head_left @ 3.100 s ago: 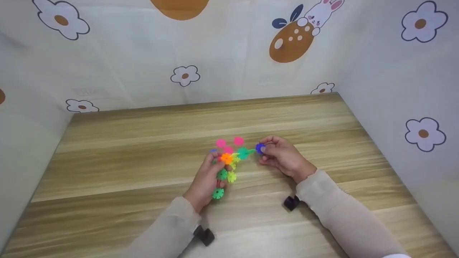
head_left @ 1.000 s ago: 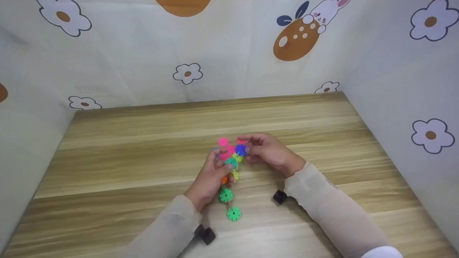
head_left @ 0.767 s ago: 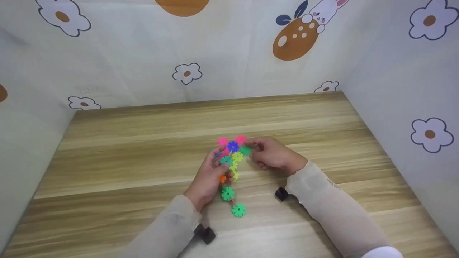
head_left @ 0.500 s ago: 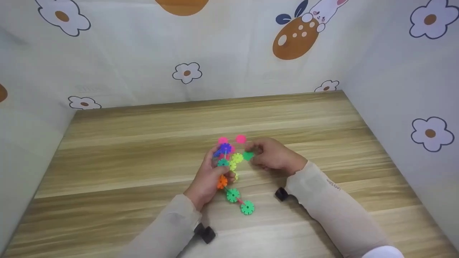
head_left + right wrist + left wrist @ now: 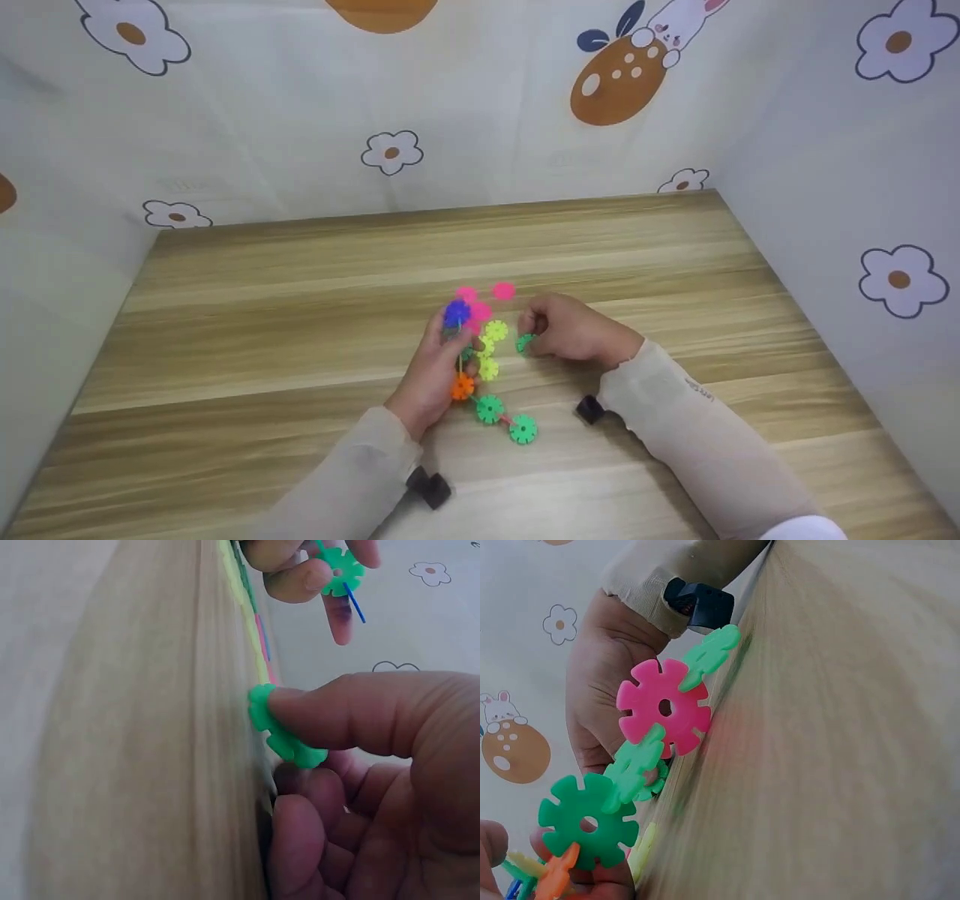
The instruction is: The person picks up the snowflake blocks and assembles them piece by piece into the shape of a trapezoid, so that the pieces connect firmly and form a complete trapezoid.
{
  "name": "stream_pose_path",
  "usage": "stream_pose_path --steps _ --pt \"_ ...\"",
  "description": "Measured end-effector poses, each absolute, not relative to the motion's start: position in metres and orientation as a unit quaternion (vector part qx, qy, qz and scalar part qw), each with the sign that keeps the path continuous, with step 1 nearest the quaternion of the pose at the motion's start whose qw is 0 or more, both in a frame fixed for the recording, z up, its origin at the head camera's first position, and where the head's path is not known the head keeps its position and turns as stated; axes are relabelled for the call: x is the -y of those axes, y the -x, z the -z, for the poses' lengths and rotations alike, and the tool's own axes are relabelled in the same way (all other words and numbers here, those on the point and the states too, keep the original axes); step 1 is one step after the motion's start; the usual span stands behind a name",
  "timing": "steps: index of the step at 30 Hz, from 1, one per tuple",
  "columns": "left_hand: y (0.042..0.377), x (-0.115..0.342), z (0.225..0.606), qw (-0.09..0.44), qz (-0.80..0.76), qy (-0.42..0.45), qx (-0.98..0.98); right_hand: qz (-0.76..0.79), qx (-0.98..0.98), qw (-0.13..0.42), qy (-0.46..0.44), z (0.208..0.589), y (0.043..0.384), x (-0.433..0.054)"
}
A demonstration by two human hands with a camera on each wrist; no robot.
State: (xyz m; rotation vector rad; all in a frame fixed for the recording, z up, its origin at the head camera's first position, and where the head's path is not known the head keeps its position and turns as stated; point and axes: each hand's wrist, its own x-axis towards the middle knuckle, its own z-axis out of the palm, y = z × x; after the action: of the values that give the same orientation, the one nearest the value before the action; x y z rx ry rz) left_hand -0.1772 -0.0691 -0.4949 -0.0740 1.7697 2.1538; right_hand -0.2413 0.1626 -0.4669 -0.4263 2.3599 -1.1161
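My left hand [image 5: 429, 367] grips a chain of slotted plastic snowflake discs, joined edge to edge. A blue disc [image 5: 457, 313] is at its upper end and an orange disc [image 5: 463, 387] lower down. Past the orange one, a green disc [image 5: 490, 409] and an end green disc [image 5: 523, 429] trail to the right. The left wrist view shows a pink disc [image 5: 682, 716] standing edgewise among the chain's green ones. Right of the loose pieces, my right hand [image 5: 574, 330] pinches a single green snowflake disc [image 5: 262, 709] between thumb and fingers, close to the tabletop.
Loose yellow discs [image 5: 496, 330] and pink discs [image 5: 503, 291] lie on the wood-grain table [image 5: 300, 300] between and beyond the hands. Some are partly hidden by the left hand. A patterned cloth wall [image 5: 465, 97] rises behind the table, with others at the sides.
My right hand has let go of the blue disc on the chain and picked up a loose green disc, drawing it slightly nearer. The chain has swung, its green end moving rightward.
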Motion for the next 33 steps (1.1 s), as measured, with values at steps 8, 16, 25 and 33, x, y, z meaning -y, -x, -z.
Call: stream_pose_path --steps 8,16,25,33 --pt "0.178 0.068 0.495 0.177 -0.776 0.013 -0.605 0.559 -0.787 0.209 0.156 0.467 0.234 -0.158" --pt "0.175 0.071 0.497 0.179 -0.754 -0.035 -0.631 0.61 -0.753 0.175 0.173 0.47 0.227 -0.144" --pt "0.174 0.074 0.498 0.203 -0.739 -0.048 -0.64 0.598 -0.763 0.155 0.188 0.47 0.225 -0.139" --pt "0.174 0.073 0.495 0.211 -0.736 -0.043 -0.641 0.582 -0.778 0.106 0.209 0.468 0.22 -0.137"
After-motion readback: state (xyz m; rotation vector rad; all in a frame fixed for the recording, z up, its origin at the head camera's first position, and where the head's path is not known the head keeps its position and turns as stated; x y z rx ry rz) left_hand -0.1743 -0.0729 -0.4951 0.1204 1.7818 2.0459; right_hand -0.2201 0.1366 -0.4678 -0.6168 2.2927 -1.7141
